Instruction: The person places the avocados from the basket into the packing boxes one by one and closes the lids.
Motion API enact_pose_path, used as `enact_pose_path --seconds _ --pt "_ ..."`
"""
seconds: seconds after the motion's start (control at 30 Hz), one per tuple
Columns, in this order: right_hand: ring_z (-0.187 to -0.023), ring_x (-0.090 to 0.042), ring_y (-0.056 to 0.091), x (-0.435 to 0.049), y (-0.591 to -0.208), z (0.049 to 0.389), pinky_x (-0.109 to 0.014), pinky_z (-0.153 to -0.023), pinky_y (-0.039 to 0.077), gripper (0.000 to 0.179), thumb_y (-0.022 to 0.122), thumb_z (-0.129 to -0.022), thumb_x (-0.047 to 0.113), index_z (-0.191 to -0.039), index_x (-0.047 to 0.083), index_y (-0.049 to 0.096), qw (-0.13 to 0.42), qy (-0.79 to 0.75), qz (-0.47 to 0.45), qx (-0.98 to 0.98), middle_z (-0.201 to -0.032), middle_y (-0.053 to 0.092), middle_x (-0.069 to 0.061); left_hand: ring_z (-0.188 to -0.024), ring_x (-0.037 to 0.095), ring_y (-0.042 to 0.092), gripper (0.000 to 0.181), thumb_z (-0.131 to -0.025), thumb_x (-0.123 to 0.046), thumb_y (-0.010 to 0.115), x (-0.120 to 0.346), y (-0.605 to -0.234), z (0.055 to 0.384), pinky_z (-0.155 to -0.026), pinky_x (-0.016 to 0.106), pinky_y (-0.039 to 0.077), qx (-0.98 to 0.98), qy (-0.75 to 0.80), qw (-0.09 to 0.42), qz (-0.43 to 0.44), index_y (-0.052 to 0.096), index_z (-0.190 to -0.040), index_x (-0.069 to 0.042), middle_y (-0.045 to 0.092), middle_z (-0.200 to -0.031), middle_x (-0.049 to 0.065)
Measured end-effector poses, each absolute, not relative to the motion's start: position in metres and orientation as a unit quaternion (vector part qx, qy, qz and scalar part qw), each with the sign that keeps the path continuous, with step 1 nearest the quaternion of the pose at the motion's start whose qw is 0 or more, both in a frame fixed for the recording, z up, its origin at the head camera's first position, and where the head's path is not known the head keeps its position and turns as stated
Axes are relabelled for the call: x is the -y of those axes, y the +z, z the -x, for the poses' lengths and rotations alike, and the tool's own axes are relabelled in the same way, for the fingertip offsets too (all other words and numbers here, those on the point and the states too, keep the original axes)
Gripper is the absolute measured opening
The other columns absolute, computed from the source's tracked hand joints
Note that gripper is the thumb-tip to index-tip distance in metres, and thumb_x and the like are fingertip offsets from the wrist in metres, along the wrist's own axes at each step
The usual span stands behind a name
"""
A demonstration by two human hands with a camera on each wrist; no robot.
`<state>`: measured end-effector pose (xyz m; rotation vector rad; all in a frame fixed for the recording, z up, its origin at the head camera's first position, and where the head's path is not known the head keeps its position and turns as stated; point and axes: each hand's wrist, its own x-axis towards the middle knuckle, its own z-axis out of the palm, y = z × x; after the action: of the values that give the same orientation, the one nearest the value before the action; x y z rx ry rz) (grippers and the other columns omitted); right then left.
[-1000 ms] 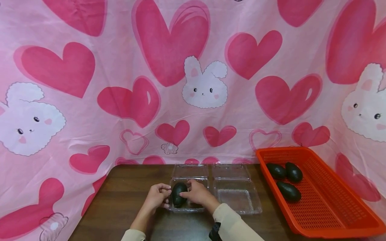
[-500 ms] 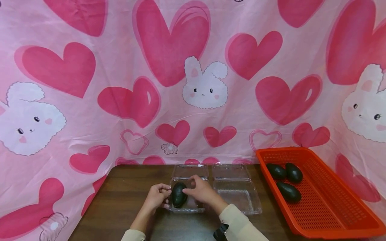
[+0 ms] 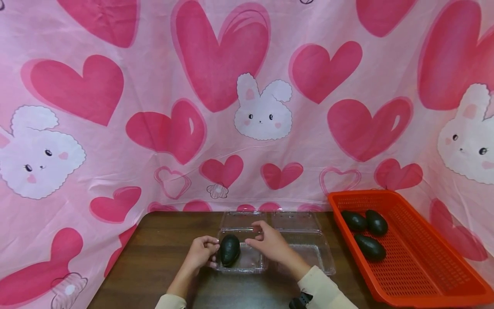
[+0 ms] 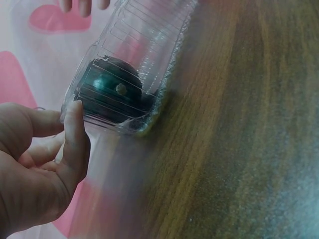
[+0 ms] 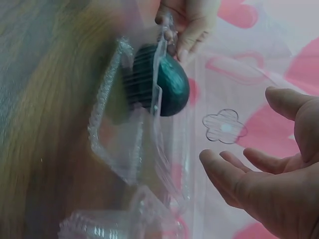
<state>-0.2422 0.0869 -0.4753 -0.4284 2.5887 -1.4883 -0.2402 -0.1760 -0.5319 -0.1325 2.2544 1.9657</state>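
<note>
A dark green avocado (image 3: 230, 250) lies in the left side of a clear plastic clamshell container (image 3: 252, 270), whose lid leans back behind it. My left hand (image 3: 202, 252) pinches that container's left rim between thumb and fingers; the left wrist view shows the fingertips (image 4: 75, 107) right at the edge beside the avocado (image 4: 112, 89). Over the container's right side hovers my right hand (image 3: 272, 243), apart from the avocado. Its thumb and fingers are spread with nothing between them, as the right wrist view also shows.
A second clear clamshell (image 3: 326, 257) stands to the right, its lid also raised, partly behind my right forearm. Farther right is an orange plastic basket (image 3: 417, 274) with three avocados (image 3: 369, 247) at its left. A pink patterned cloth (image 3: 262, 150) hangs behind the wooden table (image 3: 154, 253).
My right hand has let go of the avocado and moved right and slightly up from it. The avocado stays in the container, and my left hand keeps its place at the rim.
</note>
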Motion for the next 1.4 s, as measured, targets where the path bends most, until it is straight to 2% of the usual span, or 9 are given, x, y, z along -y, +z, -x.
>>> enact_pose_path --seconds 0.23,0.5,0.7,0.93,1.2,1.4 --pt "-0.115 -0.036 0.069 -0.105 -0.465 0.237 -0.047 -0.090 0.063 0.056 0.081 -0.091 0.027 -0.135 0.005 0.056 0.056 -0.513 0.130 -0.846 -0.135 0.063 -0.020 -0.057 0.016 0.053 0.022 -0.096 0.001 0.067 0.175 -0.531 0.239 -0.046 0.032 0.060 -0.750 0.655 0.079 0.049 0.061 -0.114 0.012 0.055 -0.075 0.005" --pt "-0.119 -0.030 0.069 -0.135 -0.452 0.231 -0.046 -0.093 0.063 0.056 0.081 -0.090 0.029 -0.138 0.012 0.056 0.044 -0.533 0.097 -0.840 -0.136 0.065 -0.013 -0.057 0.018 0.052 0.024 -0.096 -0.001 0.068 0.174 -0.532 0.241 -0.046 0.034 0.060 -0.752 0.652 0.078 0.058 0.062 -0.116 0.011 0.056 -0.077 0.007" --pt "-0.122 -0.035 0.066 -0.157 -0.439 0.223 -0.047 -0.093 0.062 0.054 0.078 -0.093 0.021 -0.141 0.010 0.054 0.033 -0.548 0.082 -0.832 -0.138 0.062 -0.015 -0.058 0.017 0.053 0.023 -0.096 0.000 0.067 0.175 -0.531 0.240 -0.047 0.034 0.060 -0.751 0.653 0.081 0.051 0.061 -0.115 0.012 0.055 -0.076 0.006" --pt "-0.125 -0.038 0.063 -0.180 -0.429 0.217 -0.046 -0.095 0.062 0.056 0.078 -0.093 0.025 -0.141 0.012 0.054 0.015 -0.527 0.078 -0.846 -0.140 0.061 -0.015 -0.058 0.018 0.053 0.024 -0.096 -0.001 0.068 0.175 -0.529 0.240 -0.047 0.034 0.060 -0.757 0.646 0.079 0.057 0.062 -0.116 0.011 0.056 -0.078 0.007" --pt "-0.128 -0.040 0.061 -0.207 -0.417 0.214 -0.047 -0.100 0.059 0.061 0.074 -0.096 0.026 -0.146 0.006 0.047 0.003 -0.509 0.103 -0.855 -0.143 0.058 -0.021 -0.058 0.019 0.052 0.024 -0.096 -0.001 0.069 0.176 -0.530 0.240 -0.046 0.035 0.060 -0.758 0.645 0.078 0.060 0.062 -0.116 0.010 0.056 -0.077 0.008" --pt "-0.124 -0.042 0.063 -0.225 -0.407 0.215 -0.046 -0.094 0.062 0.061 0.075 -0.095 0.028 -0.145 0.006 0.048 -0.024 -0.478 0.107 -0.872 -0.139 0.059 -0.021 -0.058 0.019 0.052 0.024 -0.096 -0.001 0.068 0.175 -0.530 0.241 -0.046 0.034 0.060 -0.758 0.645 0.078 0.059 0.062 -0.116 0.011 0.056 -0.078 0.008"
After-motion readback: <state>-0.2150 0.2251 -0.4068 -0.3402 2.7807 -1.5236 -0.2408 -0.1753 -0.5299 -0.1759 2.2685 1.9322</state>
